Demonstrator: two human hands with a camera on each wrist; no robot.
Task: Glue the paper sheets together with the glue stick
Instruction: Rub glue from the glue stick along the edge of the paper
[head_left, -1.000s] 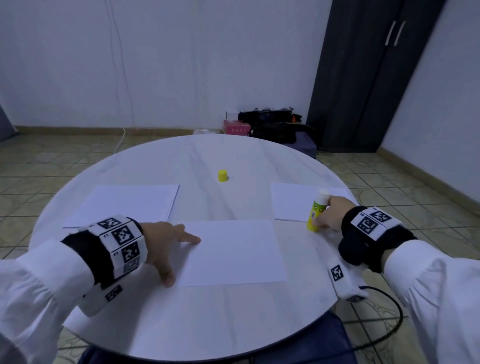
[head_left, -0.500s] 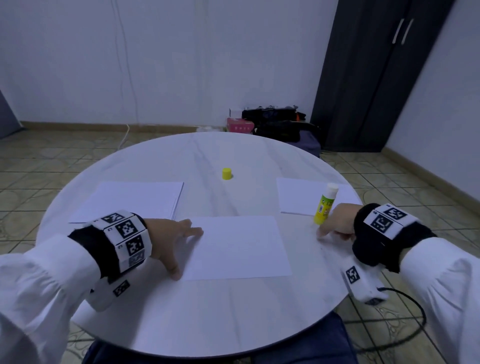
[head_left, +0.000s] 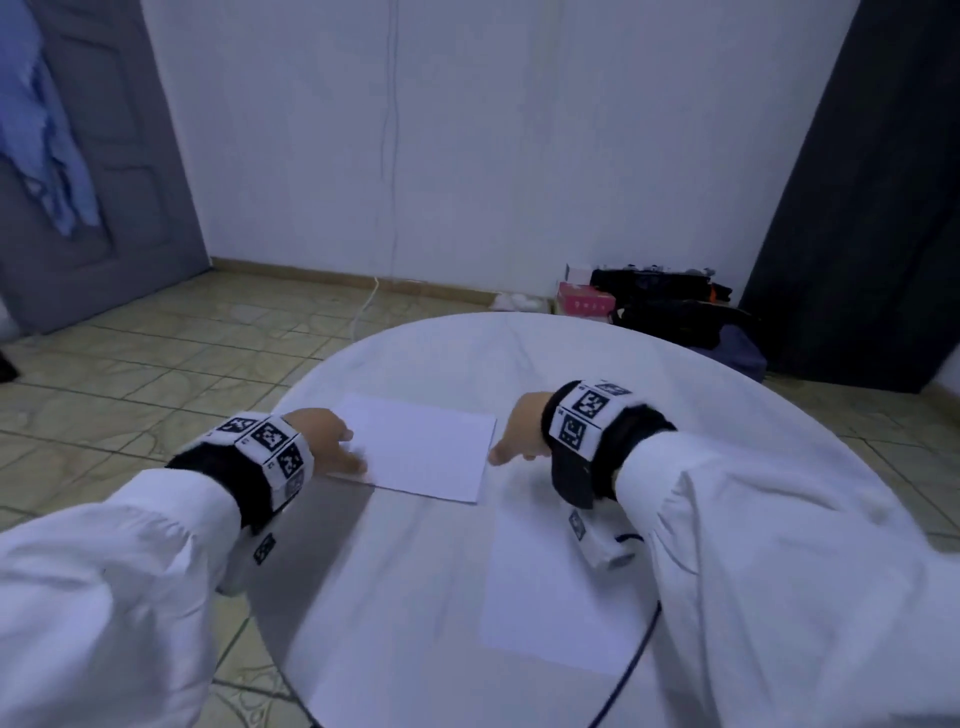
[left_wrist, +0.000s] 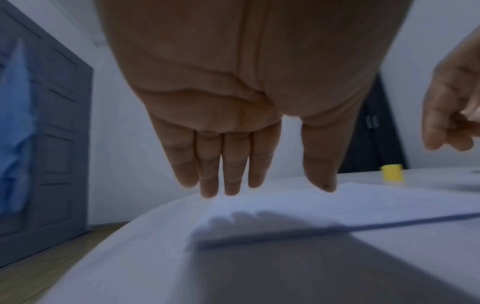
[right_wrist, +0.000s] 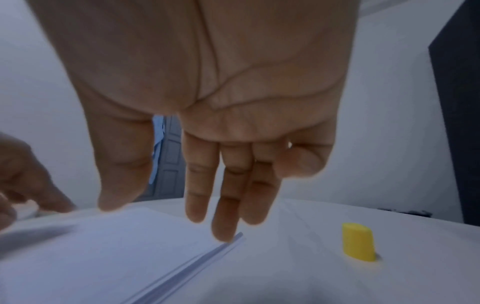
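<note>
A stack of white paper sheets (head_left: 421, 452) lies on the far left part of the round white table (head_left: 415, 623). My left hand (head_left: 353, 457) is at the stack's left edge, fingers straight and tips down on the paper (left_wrist: 337, 205). My right hand (head_left: 501, 454) is at the stack's right edge with its fingers extended. Its middle fingertip touches the layered edge of the stack (right_wrist: 116, 236). Neither hand holds anything. A single white sheet (head_left: 556, 597) lies nearer me under my right forearm. The yellow glue cap (right_wrist: 358, 244) stands to the right of the stack. The glue stick is out of view.
A dark cabinet (head_left: 857, 182) stands at the right wall, with dark bags and a pink box (head_left: 675, 306) on the floor behind the table. A grey door (head_left: 93, 156) is at the left. A black cable (head_left: 634, 665) hangs over the table's near right edge.
My right hand let go of the glue stick and crossed left to the stack's right edge. My left hand left the middle sheet for the stack's left edge. The head view swung left.
</note>
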